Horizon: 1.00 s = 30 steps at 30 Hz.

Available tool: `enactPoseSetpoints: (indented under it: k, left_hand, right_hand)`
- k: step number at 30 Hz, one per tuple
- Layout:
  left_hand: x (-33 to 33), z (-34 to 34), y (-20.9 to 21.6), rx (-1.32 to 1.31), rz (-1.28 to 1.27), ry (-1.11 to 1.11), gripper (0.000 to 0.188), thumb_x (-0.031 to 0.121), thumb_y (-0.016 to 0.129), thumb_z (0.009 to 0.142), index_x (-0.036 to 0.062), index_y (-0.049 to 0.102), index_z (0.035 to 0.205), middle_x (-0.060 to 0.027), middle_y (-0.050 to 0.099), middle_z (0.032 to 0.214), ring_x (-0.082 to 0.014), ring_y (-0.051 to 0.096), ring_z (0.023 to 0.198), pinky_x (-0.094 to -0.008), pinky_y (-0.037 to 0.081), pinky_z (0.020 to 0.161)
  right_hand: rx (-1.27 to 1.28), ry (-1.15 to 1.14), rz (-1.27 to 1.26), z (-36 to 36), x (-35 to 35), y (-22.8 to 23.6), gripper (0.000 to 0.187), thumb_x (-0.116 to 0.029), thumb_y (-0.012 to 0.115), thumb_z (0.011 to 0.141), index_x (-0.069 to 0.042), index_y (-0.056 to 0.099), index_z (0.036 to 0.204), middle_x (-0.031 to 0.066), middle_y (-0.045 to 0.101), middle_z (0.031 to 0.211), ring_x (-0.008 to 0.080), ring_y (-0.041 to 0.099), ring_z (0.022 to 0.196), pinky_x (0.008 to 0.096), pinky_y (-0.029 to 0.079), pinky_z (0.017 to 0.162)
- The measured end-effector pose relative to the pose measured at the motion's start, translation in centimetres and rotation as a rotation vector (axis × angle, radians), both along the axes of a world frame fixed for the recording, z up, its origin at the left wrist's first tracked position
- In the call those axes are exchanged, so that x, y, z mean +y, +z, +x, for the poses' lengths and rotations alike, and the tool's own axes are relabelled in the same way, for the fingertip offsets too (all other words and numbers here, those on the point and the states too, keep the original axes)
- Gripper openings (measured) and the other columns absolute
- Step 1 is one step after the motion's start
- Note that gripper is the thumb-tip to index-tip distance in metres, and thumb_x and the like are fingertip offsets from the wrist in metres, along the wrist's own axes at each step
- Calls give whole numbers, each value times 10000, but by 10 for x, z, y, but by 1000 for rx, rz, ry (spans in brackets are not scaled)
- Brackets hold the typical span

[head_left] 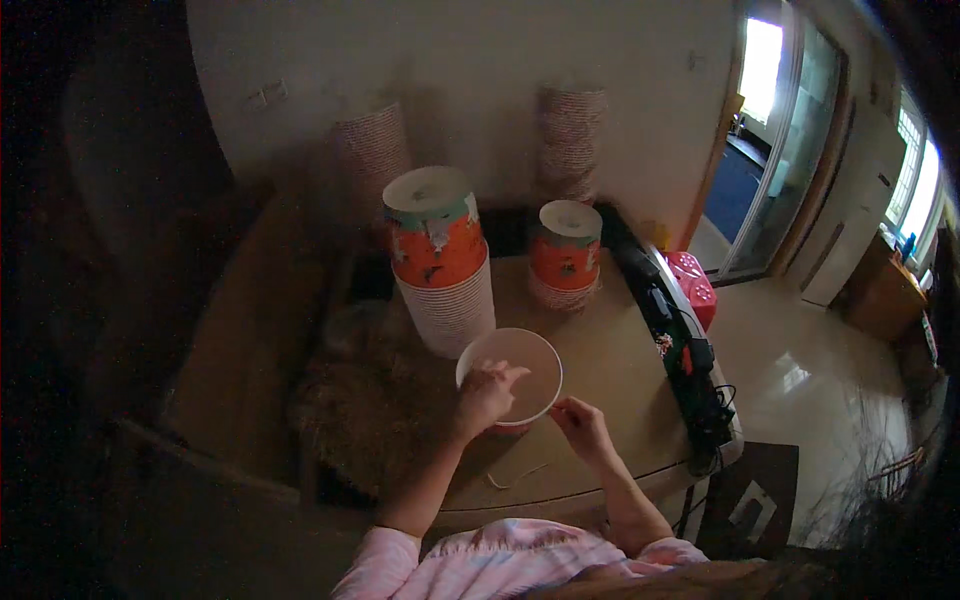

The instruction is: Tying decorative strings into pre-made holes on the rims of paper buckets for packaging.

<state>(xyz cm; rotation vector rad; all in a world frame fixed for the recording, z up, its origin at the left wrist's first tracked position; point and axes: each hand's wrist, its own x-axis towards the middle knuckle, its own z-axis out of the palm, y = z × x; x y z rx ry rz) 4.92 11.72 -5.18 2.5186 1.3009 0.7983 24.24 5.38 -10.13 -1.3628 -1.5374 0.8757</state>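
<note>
A white-lined paper bucket (pixel 537 378) stands mouth up near the front of the table, with a bit of its red outside showing low on the near side. My left hand (pixel 487 398) reaches over its near left rim, fingers inside the mouth, and grips the wall. At the right rim, my right hand (pixel 582 424) is closed in a pinch; what lies between its fingertips is too small to make out. A short pale string (pixel 518 478) lies on the table in front of the bucket.
Behind the bucket rise a tall stack of upturned orange-and-green paper buckets (pixel 440 250) and a shorter stack (pixel 566 250). Further stacks (pixel 572 140) stand by the wall. A dark straw-like heap (pixel 370 420) lies left. Cables (pixel 715 400) line the table's (pixel 625 370) right edge, beside a red stool (pixel 692 290).
</note>
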Motion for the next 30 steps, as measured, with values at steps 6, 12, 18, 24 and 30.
enactPoseSetpoints:
  k: [6, 12, 18, 24, 30]
  left_hand:
    - [4, 20, -21, 55, -107, -192, 222, 141, 607, 700, 63, 640, 904, -146, 603, 913, -327, 565, 875, -414, 453, 803]
    - [1, 10, -10, -6, -21, -81, 124, 107, 538, 712, 47, 645, 729, -139, 623, 784, -305, 597, 778, -410, 476, 730]
    - [6, -11, -2, -59, -103, 6, 96, 59, 597, 713, 3, 637, 778, -154, 627, 796, -300, 612, 752, -381, 489, 682]
    - [-5, -14, 8, -202, -244, -25, 121, 119, 623, 750, 6, 634, 792, -134, 635, 776, -244, 624, 718, -341, 485, 659]
    - [-26, 6, 34, -331, -494, -127, 145, 141, 621, 787, 4, 629, 833, -109, 644, 757, -180, 627, 704, -304, 481, 635]
  right_hand:
    - [60, 4, 72, -11, -4, 14, 67, -81, 583, 840, -24, 617, 846, -32, 498, 629, 40, 411, 598, 207, 360, 516]
    - [13, -21, -29, 1, -11, 30, 97, -12, 530, 847, 6, 603, 908, 16, 625, 809, 50, 499, 759, 215, 433, 672]
    - [191, -22, 38, 20, -11, 10, 58, -4, 548, 838, 6, 605, 848, 8, 607, 753, 71, 500, 696, 231, 439, 632]
    - [-33, -90, 61, 28, -19, 7, 81, -109, 597, 833, -46, 640, 807, 21, 563, 628, 95, 515, 623, 227, 426, 557]
    - [45, 47, 284, 8, -23, 27, 70, -91, 612, 818, -31, 648, 821, 93, 600, 920, 175, 588, 810, 264, 477, 644]
